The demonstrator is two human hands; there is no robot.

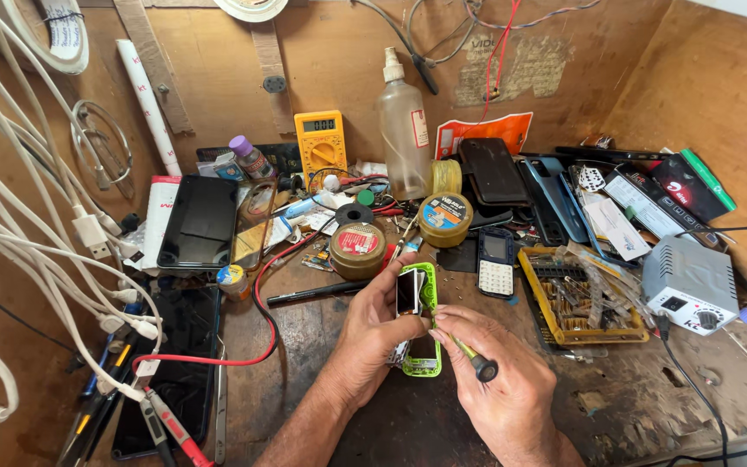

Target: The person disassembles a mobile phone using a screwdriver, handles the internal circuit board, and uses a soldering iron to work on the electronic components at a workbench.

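Clutter covers the wooden bench [373, 424], where both hands grip: left [373, 324] the green phone [424, 359], right [499, 385] a screwdriver [470, 359].

Only one view: the camera on my head, tilted down and forward over the bench [373, 432]. It sits close. My left hand [382, 333] and right hand [499, 380] fill the lower middle, forearms entering from the bottom edge. The frame reaches up to the back wall [330, 60], with the side wall [711, 95] at right and hanging white cables [36, 233] at left. Wide angle, edges bowed. No second view to overlap.
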